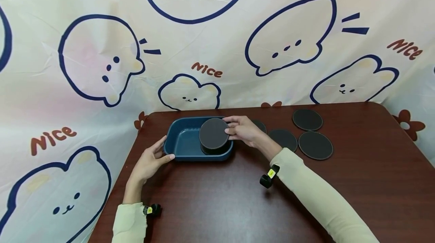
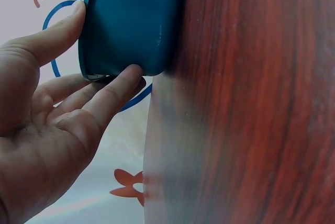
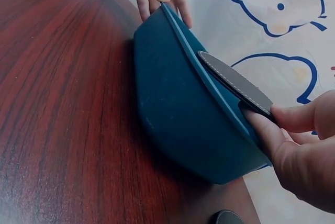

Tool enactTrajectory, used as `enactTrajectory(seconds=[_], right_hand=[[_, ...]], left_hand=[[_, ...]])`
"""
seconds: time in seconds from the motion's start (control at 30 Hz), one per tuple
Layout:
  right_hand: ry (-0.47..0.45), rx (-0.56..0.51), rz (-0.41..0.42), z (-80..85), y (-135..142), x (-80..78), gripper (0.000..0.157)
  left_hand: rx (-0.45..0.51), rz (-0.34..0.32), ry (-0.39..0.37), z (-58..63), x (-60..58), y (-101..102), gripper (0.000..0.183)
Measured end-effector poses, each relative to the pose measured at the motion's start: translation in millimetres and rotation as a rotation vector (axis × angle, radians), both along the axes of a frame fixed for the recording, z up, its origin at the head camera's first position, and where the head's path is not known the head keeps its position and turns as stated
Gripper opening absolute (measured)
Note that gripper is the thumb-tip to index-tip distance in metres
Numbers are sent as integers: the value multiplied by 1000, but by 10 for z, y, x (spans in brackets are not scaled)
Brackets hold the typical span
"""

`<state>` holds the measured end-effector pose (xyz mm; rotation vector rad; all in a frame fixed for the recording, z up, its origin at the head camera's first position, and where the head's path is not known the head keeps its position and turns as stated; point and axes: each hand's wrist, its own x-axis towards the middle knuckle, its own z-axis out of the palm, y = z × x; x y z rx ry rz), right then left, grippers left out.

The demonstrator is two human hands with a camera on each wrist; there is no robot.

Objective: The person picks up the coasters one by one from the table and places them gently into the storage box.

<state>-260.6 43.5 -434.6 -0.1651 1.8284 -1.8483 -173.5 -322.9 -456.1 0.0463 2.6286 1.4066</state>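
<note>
In the head view, the left hand [image 1: 148, 161] grips the left end of the blue tray [image 1: 185, 143], thumb at the near corner and fingers at the end wall. The right hand [image 1: 246, 131] pinches a round coaster [image 1: 213, 133] over the tray's right end. Handling it well calls for a light grip by the edge, with the coaster clear of the wall. The dark layer beneath may be more coasters or only shadow — it is hard to tell. Four loose coasters [image 1: 315, 145] lie on the wooden table [image 1: 217, 197], to the tray's right.

In the left wrist view, the thumb meets the rim and the fingers brace the outer end; a steady hold here should stop the tray sliding.

In the right wrist view, thumb and finger nip the coaster's edge from above and below. It looks thin, flat and dark grey — pale stitching runs along its border.
</note>
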Motion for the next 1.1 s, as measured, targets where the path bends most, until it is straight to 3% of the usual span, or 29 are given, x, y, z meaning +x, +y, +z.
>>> enactTrajectory(seconds=[0.77,0.87,1.1], right_hand=[[55,148,0,67,-140,29,50],[122,223,29,109,-140,57,50],[378,473,96,264,-61,137,46]], left_hand=[[-19,-14,11,2,16,3,84],[-18,-9,8,1,16,14,84],[-20,0,0,11,8,24,83]])
